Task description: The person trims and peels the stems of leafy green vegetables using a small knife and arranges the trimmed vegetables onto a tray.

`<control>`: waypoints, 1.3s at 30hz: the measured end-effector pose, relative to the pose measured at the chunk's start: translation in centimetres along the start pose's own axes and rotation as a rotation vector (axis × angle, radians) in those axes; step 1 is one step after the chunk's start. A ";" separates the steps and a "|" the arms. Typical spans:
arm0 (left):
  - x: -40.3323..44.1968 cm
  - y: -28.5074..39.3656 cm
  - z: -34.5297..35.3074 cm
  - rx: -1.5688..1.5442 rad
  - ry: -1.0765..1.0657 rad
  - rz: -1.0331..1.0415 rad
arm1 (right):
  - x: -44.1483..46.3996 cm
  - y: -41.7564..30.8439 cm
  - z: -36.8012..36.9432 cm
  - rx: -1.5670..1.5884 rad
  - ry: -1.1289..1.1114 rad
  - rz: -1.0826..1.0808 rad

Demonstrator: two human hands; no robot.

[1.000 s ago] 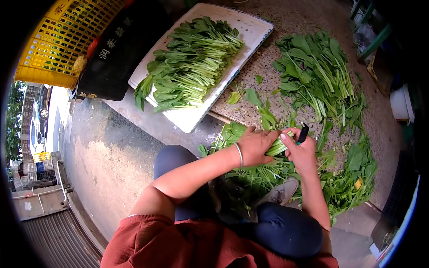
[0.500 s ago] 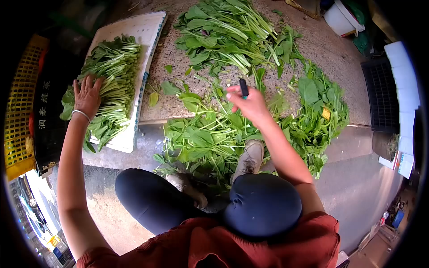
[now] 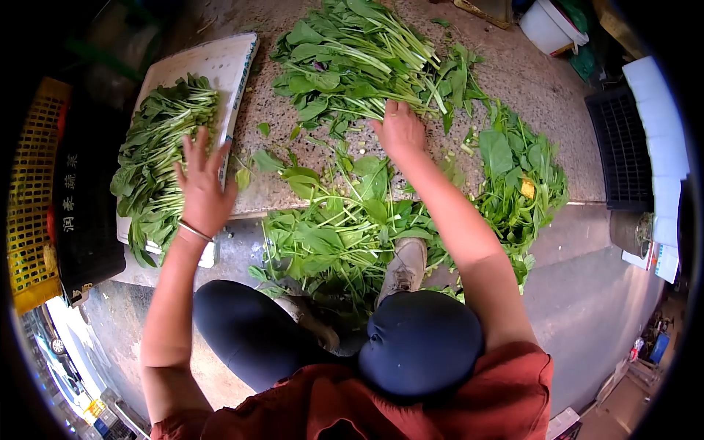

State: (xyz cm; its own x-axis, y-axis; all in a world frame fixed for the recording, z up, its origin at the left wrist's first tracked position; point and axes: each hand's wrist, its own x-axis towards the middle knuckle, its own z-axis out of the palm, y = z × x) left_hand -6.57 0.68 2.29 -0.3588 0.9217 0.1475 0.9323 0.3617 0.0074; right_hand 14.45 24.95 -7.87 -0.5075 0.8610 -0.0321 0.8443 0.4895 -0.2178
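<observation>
Left hand [image 3: 205,192], fingers spread wide, near the left tray [image 3: 183,62]; right hand [image 3: 402,133] at the far greens [image 3: 323,50], grip hidden. Overlapping stems [image 3: 400,45] could snag or scatter if pulled.

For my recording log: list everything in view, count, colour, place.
Tray: one, white, left
Tray greens: one batch, green, left
Other greens: about three piles, green, centre, right
Slab: one, brownish, beneath
Crate: one, yellow, far left
Box: one, black, left
Second crate: one, black, right
Bucket: one, white, back right
Stack: one, white, right
Background: too blurred
Shoes: two, beige, below
Trousers: one, navy, bottom
Shirt: one, red, bottom
Left hand: one, bare, by tray
Right hand: one, bare, at back pile
</observation>
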 end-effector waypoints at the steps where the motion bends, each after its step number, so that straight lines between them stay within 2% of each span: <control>1: -0.7 2.5 -0.2 -0.076 -0.057 0.022 | 0.2 -0.1 -0.2 0.006 -0.010 0.002; 4: -3.1 7.2 -0.4 -0.247 -0.156 0.102 | 0.5 0.3 -0.3 -0.032 -0.015 0.034; 6: -4.3 8.4 0.2 -0.314 -0.252 0.115 | 0.5 0.4 -0.6 -0.028 0.030 -0.013; 9: -5.1 9.1 0.7 -0.384 -0.325 0.094 | 0.1 -0.1 -3.1 0.001 -0.034 -0.066; 11: -5.4 8.7 1.3 -0.389 -0.338 0.093 | -0.9 -0.9 -6.6 0.402 -0.396 0.144; 12: -5.3 8.5 1.6 -0.397 -0.340 0.098 | -1.2 -0.4 -6.5 0.400 -0.399 0.140; 14: -5.2 8.5 2.0 -0.411 -0.314 0.088 | -1.8 1.3 -6.0 1.129 -0.538 0.204; 15: -5.2 8.5 2.2 -0.455 -0.266 0.084 | -2.5 1.7 -6.6 1.399 -0.647 0.272; 16: -5.1 8.7 2.5 -0.499 -0.216 0.078 | -3.0 2.0 -6.2 1.393 -0.658 0.274; 18: -5.2 8.9 3.3 -0.518 -0.141 0.076 | -4.0 2.1 -5.5 1.782 -0.879 0.287; 20: -5.5 9.0 3.9 -0.597 -0.088 0.091 | -5.4 1.5 -5.2 1.650 -0.816 0.372; 21: -5.3 9.4 3.2 -0.526 -0.004 0.163 | -5.9 1.1 -5.3 1.559 -0.813 0.384; 22: -5.1 9.8 2.5 -0.528 -0.015 0.150 | -6.5 0.6 -5.2 1.469 -0.814 0.392; 24: -4.6 10.5 1.5 -0.420 0.201 0.240 | -7.8 -0.4 -5.0 1.460 -0.832 0.361; 27: -4.8 11.2 0.7 -0.338 0.201 0.191 | -9.8 -2.6 -6.4 1.329 -0.961 0.183; 30: -5.0 10.4 0.9 -0.382 0.169 0.164 | -11.0 -4.3 -7.5 1.425 -1.110 0.184; 31: -4.8 10.4 0.7 -0.387 0.242 0.145 | -11.3 -4.8 -7.8 1.423 -1.122 0.160; 34: -4.9 9.1 1.7 -0.388 0.153 0.191 | -11.8 -6.2 -8.8 1.436 -1.153 0.174; 36: -5.0 8.5 2.4 -0.458 0.191 0.204 | -11.7 -6.4 -8.4 1.437 -1.173 0.182; 38: -5.4 8.1 3.6 -1.087 -0.136 -0.123 | -11.1 -6.0 -8.5 1.487 -1.233 0.229; 39: -5.2 8.3 3.5 -1.292 -0.042 -0.112 | -10.7 -5.6 -8.3 1.454 -1.160 0.136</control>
State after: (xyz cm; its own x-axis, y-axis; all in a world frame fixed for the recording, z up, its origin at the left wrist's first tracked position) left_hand 2.88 -0.66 -1.93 -0.4168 0.9075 0.0530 0.2588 0.0625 0.9639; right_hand 16.55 14.15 1.76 -0.8352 0.0616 -0.5465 0.4107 -0.5911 -0.6942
